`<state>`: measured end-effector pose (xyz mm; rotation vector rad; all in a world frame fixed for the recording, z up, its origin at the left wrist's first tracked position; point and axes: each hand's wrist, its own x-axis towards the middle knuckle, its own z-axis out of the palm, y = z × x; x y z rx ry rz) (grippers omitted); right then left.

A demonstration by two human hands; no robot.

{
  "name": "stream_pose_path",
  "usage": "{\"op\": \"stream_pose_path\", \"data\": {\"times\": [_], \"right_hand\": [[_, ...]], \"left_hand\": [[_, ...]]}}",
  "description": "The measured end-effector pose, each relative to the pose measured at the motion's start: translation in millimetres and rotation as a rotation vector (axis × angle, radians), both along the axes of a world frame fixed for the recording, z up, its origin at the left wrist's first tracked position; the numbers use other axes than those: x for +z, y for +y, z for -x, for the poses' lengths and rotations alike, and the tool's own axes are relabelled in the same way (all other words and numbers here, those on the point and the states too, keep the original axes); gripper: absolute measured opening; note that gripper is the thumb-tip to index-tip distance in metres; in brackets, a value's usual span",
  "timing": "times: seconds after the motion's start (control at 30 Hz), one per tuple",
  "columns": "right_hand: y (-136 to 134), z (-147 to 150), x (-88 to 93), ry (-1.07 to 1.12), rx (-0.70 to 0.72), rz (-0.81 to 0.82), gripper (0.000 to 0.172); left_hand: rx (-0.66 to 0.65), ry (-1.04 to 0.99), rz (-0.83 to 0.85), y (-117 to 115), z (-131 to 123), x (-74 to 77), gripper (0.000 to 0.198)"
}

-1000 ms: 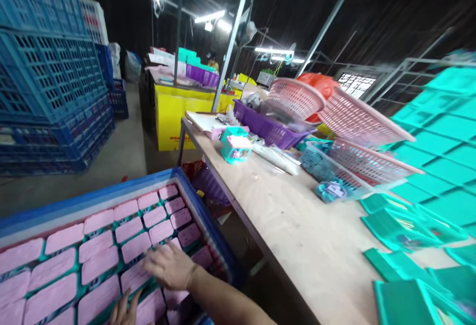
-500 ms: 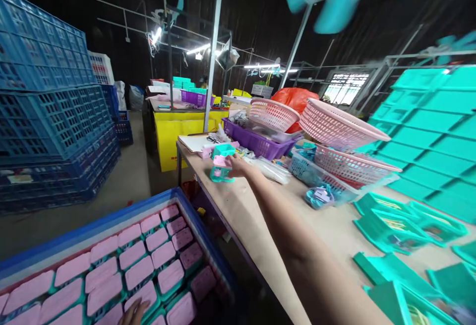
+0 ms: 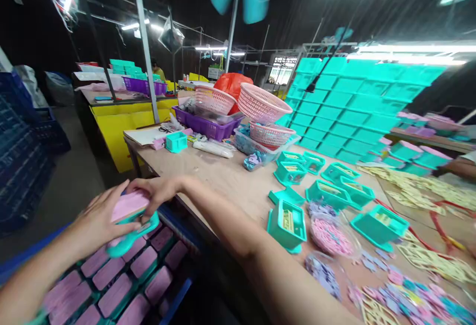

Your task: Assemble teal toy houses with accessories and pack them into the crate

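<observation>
Both my hands hold one teal case with a pink lid [image 3: 131, 218] above the blue crate [image 3: 178, 292]. My left hand [image 3: 94, 221] cups it from the left and underneath, fingers curled round it. From the right, my right hand [image 3: 158, 193] pinches its top edge. Below them the crate is packed with rows of pink-lidded teal cases [image 3: 111, 285]. The wooden table [image 3: 226, 178] lies just to the right of my hands.
Open teal cases [image 3: 288, 221] and loose pink, purple and yellow small parts [image 3: 329, 235] lie on the table. Pink baskets [image 3: 260, 104], a purple tray [image 3: 204, 126] and a lone teal box [image 3: 176, 141] stand further back. A wall of teal cases [image 3: 345, 97] rises behind. Another person's arm [image 3: 457, 166] shows far right.
My right hand came back from the far end of the table to the crate. Both hands now hold a pink-lidded case lifted above it. The view swung right.
</observation>
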<state>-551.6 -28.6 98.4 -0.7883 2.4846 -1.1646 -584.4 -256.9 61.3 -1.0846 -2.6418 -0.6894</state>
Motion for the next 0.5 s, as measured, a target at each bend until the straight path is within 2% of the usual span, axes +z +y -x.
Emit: {"op": "stream_pose_path", "data": {"times": [0.07,0.17,0.3,0.4,0.5], "right_hand": [[-23,-14,-4.3,-0.077,0.063,0.134,0.090],[-45,-47,-21.9,-0.096,0.020,0.304,0.108],[-72,-85,-61.4,-0.198,0.117,0.262,0.123],[-108,-96,-95.2,-0.272,0.124,0.342,0.118],[-150,-102,-126.5,-0.357,0.111,0.427,0.119]], "left_hand": [[0.003,-0.259,0.030,-23,-6,2.7,0.104],[0.001,-0.645,-0.044,-59,-41,9.7,0.093],[-0.052,-1.095,-0.193,-99,-94,19.8,0.081],[0.015,-1.216,-0.245,-129,-112,8.3,0.073],[0.024,-1.086,-0.166,-161,-121,-13.5,0.061]]}}
